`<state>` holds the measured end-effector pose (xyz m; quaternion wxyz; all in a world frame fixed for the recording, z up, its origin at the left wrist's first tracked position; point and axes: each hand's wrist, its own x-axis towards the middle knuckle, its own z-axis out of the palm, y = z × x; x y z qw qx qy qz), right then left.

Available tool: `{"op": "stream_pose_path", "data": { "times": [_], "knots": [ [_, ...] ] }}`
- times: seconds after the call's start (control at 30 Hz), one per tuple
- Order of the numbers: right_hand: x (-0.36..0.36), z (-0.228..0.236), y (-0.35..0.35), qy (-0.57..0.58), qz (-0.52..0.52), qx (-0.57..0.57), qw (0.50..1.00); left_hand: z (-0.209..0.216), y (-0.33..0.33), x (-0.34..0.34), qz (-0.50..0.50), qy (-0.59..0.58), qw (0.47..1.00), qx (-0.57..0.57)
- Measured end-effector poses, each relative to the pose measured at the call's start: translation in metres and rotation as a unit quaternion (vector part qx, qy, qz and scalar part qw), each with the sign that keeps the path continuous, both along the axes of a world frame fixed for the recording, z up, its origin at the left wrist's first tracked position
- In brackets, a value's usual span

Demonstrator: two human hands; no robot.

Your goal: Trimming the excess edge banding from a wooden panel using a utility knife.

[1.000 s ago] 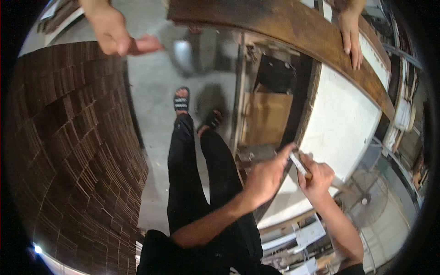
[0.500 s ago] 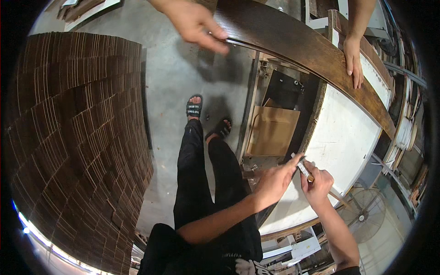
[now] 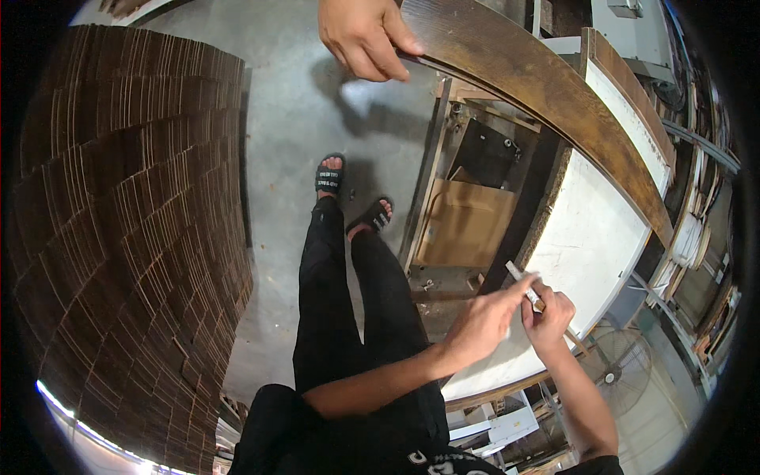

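My right hand [image 3: 549, 323] is closed around a short, narrow whitish stick [image 3: 514, 271] with a brownish end; its exact kind does not show. Over the stick reaches my left hand [image 3: 481, 323], its index finger stretched out and touching it, while the other fingers are partly hidden. A small pale patch by the left palm is too blurred to name. Both hands are above the white panel [image 3: 590, 229] of the workbench. Across the bench's far side lies a long dark-brown wooden board [image 3: 538, 83].
Another person's hand [image 3: 368, 36] holds the board's near edge at the top. A tall stack of dark-brown boards [image 3: 134, 206] stands on the left. A brown panel [image 3: 465, 224] sits inside the bench frame. At the lower right is a fan [image 3: 612, 374].
The other person's upper-left hand has come to the board's edge, and their second hand has left the board. My left index finger has slid along the stick toward my right hand.
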<state>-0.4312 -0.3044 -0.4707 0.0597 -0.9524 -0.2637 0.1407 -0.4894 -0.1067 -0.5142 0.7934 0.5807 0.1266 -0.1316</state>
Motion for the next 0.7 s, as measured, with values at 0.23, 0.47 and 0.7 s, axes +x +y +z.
{"op": "stream_pose_path", "data": {
  "times": [0.23, 0.47, 0.7],
  "knots": [
    [-0.002, 0.0, 0.002, 0.006, -0.009, -0.001, 1.0, 0.001, 0.001, 0.011, 0.098, -0.031, 0.995, 0.01],
    [0.001, 0.005, 0.002, 0.015, -0.006, -0.017, 1.0, 0.005, 0.004, -0.004, -0.061, -0.005, 0.997, 0.045],
    [0.001, 0.006, 0.0, 0.047, -0.024, -0.004, 0.999, 0.017, 0.033, -0.007, -0.113, -0.127, 0.985, -0.011]
  ]
}}
